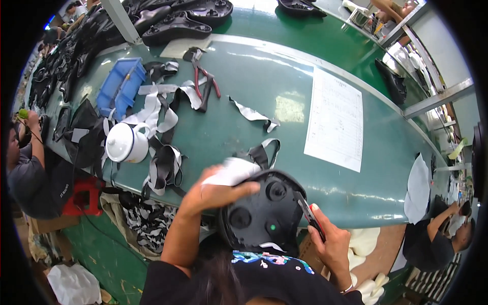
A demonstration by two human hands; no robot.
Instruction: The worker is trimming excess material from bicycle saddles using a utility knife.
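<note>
A black moulded plastic shell [262, 213] with round bosses leans against my body at the table's near edge. My left hand [216, 190], slightly blurred, is closed at the shell's upper left, with a white piece of material [231, 172] at its fingers. A black-and-white strip [265, 152] loops out beyond that piece; whether the two are joined I cannot tell. My right hand [329, 239] grips a utility knife [311, 217]. Its blade points up along the shell's right rim.
Red-handled pliers [206, 89], a white lidded enamel mug [125, 143], a blue bin [122, 84] and scrap strips [162, 162] lie to the left. A printed sheet [335, 119] is at the right. Black shells [178, 28] are piled beyond. Co-workers sit on both sides.
</note>
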